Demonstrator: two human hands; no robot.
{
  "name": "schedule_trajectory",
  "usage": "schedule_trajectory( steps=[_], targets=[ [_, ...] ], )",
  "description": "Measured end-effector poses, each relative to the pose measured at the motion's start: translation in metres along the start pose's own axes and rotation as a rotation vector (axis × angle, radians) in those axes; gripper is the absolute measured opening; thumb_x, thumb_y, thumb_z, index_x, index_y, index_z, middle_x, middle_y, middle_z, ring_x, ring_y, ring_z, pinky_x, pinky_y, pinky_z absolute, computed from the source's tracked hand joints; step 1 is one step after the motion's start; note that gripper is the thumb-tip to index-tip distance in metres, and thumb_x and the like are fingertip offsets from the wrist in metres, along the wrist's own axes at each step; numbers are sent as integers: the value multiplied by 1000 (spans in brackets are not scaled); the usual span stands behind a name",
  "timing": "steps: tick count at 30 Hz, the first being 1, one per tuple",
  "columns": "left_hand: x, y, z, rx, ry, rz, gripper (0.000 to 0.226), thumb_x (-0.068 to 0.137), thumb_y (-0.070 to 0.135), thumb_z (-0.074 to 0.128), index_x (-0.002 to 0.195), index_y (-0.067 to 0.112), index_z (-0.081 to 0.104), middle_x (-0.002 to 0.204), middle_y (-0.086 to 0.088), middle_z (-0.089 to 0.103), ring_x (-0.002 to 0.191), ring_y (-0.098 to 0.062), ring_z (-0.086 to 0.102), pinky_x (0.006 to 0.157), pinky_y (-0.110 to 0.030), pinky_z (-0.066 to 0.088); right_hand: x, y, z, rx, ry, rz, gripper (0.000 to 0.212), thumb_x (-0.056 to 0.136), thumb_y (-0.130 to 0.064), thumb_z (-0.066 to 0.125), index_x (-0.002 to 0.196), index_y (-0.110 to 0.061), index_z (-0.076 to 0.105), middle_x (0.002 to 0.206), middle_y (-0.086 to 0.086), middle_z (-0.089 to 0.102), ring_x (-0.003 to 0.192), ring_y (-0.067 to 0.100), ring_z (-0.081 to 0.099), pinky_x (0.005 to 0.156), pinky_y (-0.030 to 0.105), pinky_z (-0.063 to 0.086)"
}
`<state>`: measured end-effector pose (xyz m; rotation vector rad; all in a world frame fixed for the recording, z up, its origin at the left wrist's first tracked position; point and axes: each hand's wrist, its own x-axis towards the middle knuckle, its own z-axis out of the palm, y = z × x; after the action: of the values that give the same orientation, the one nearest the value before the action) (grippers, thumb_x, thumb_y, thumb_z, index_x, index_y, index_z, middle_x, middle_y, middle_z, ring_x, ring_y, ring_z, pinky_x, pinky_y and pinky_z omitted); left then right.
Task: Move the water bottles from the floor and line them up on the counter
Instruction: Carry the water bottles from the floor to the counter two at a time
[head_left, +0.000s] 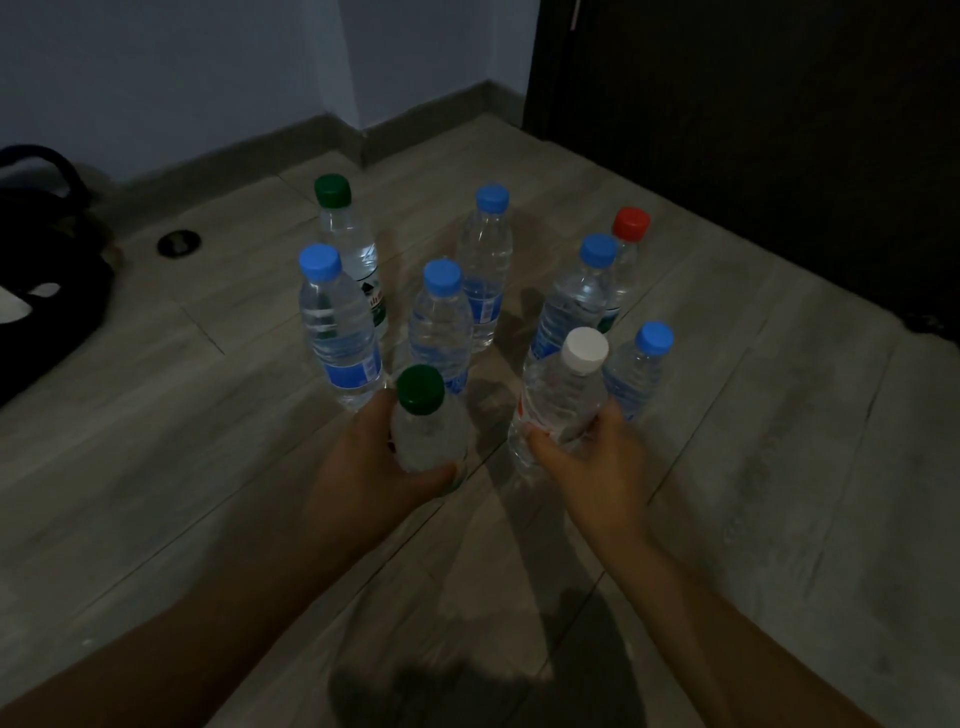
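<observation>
Black bag (49, 270) slumped at the far left, fwiw. Left hand (371, 467) was wrapped round a green-capped bottle (428, 436), right hand (595, 457) gripped a white-capped bottle (558, 405), both low by the wood-look floor (753, 467). Seven more bottles (441, 325) stood upright on the floor just behind, mostly blue caps, one green, one red.

A dim room, likely in a home: grey wood-look floor tiles (727, 467) across the frame, a pale painted wall (208, 78) with a skirting board (249, 156) turning a corner at upper centre, a dark wooden panel (753, 130) upper right, a black bag (47, 270) at the left edge.
</observation>
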<state>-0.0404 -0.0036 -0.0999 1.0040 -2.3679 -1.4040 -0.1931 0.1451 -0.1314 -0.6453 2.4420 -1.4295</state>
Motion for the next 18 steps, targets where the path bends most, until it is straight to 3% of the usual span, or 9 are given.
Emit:
schedule_trajectory(
  steps=[4, 7, 13, 18],
  targets=[
    [-1, -3, -2, 12, -13, 7, 54, 64, 43, 80, 111, 37, 54, 100, 18, 65, 93, 10, 61, 72, -12, 48, -5, -3, -2, 34, -2, 14, 62, 75, -46, 76, 127, -24, 52, 119, -13, 63, 108, 3, 60, 92, 29, 52],
    [-9, -5, -2, -25, 33, -15, 55, 61, 47, 79, 107, 46, 50, 98, 25, 62, 91, 16, 58, 68, -9, 43, -12, -5, -6, 102, -36, 52, 48, 75, -42, 77, 116, -38, 52, 105, -28, 61, 99, -11, 59, 86, 18, 49],
    [-33, 4, -9, -63, 36, -61, 51, 61, 50, 77, 103, 53, 48, 99, 25, 62, 92, 11, 58, 71, -13, 41, -43, -17, -27, 144, -61, 160, 52, 71, -42, 77, 118, -35, 59, 107, -21, 67, 98, -9, 63, 87, 24, 53],
    [-81, 37, -31, -51, 14, -117, 48, 68, 43, 78, 103, 54, 48, 98, 29, 60, 92, 14, 56, 76, -13, 42, -84, -56, -62, 124, -48, 208, 51, 71, -29, 82, 118, -34, 62, 107, -21, 69, 99, -6, 64, 86, 22, 52]
  ],
)
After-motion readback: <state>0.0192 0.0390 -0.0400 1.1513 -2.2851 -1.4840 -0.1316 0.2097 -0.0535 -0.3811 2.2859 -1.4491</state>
